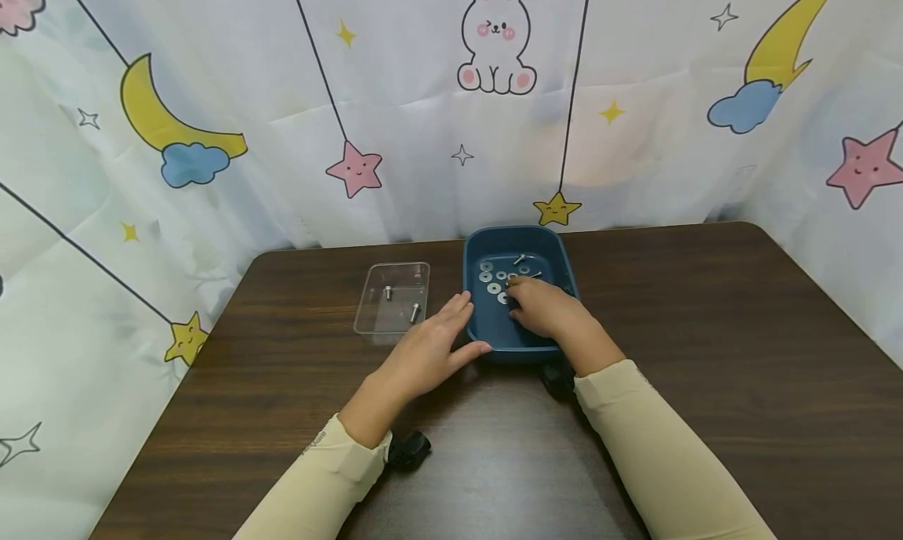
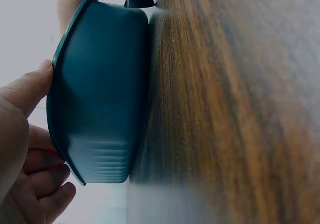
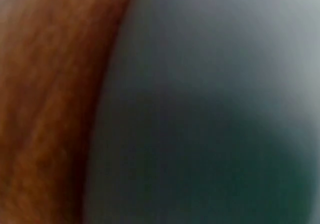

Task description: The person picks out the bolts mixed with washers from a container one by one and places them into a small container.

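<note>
A blue tray [image 1: 476,320] holds several flat washers [image 1: 494,288] and a few screws [image 1: 520,259]. My right hand [image 1: 546,309] reaches into it from the near right, its fingers bent down among the washers; I cannot tell whether they pinch anything. My left hand [image 1: 430,352] rests at the tray's left side with fingers extended and the thumb on the near rim. The left wrist view shows that thumb [image 2: 35,84] touching the lip of the blue tray [image 2: 100,84]. Only a blur fills the right wrist view.
Left of the blue tray stands a clear plastic box [image 1: 374,317] with two screws [image 1: 415,313] inside. Both containers sit on a dark wooden table [image 1: 705,328]. A white patterned curtain [image 1: 423,77] hangs behind the table and along its sides.
</note>
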`<state>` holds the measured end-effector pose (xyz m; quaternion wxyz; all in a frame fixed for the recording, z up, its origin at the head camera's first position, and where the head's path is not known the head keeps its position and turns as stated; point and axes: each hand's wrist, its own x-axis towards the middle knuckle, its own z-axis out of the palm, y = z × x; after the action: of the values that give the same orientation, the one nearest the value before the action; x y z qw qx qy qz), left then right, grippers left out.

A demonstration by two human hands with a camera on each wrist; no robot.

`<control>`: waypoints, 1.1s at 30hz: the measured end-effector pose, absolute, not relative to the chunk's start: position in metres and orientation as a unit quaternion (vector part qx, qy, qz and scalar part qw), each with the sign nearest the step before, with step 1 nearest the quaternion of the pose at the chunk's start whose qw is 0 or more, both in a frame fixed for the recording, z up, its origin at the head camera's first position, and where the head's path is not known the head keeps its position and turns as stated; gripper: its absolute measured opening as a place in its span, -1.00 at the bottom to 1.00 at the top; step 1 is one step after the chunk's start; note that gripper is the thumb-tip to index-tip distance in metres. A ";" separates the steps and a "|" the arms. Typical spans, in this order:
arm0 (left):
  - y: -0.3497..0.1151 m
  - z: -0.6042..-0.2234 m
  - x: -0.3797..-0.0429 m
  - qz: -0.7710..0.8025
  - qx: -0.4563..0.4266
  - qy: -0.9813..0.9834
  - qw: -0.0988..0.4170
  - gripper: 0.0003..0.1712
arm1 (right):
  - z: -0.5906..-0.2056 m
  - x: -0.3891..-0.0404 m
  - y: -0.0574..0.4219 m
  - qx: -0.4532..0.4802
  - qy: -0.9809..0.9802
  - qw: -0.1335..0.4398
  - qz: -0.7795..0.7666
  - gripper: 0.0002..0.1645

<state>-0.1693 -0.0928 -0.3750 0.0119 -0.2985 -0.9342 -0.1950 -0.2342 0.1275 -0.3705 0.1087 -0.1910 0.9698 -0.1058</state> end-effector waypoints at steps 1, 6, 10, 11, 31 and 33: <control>-0.093 -0.375 -0.169 -0.195 -0.298 -0.934 0.011 -0.13 | -0.371 -0.234 0.128 -0.191 0.970 0.104 -0.108 -0.48; -0.093 -0.375 -0.169 -0.194 -0.295 -0.935 0.009 -0.13 | -0.371 -0.234 0.128 -0.198 0.970 0.081 -0.116 -0.64; -0.093 -0.375 -0.169 -0.191 -0.295 -0.936 0.011 -0.13 | -0.371 -0.234 0.128 -0.200 0.970 0.066 -0.124 -0.71; -0.093 -0.375 -0.168 -0.191 -0.295 -0.936 0.012 -0.13 | -0.371 -0.234 0.128 -0.199 0.970 0.064 -0.127 -0.72; -0.092 -0.374 -0.167 -0.199 -0.290 -0.936 0.007 -0.13 | -0.372 -0.236 0.129 -0.205 0.966 0.055 -0.144 -0.80; -0.092 -0.374 -0.168 -0.200 -0.291 -0.936 0.008 -0.14 | -0.372 -0.236 0.129 -0.202 0.967 0.064 -0.145 -0.72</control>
<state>-0.1676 -0.0924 -0.3741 0.0078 -0.2906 -0.9357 -0.1998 -0.2355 0.1287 -0.3716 0.0637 -0.2016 0.9666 -0.1450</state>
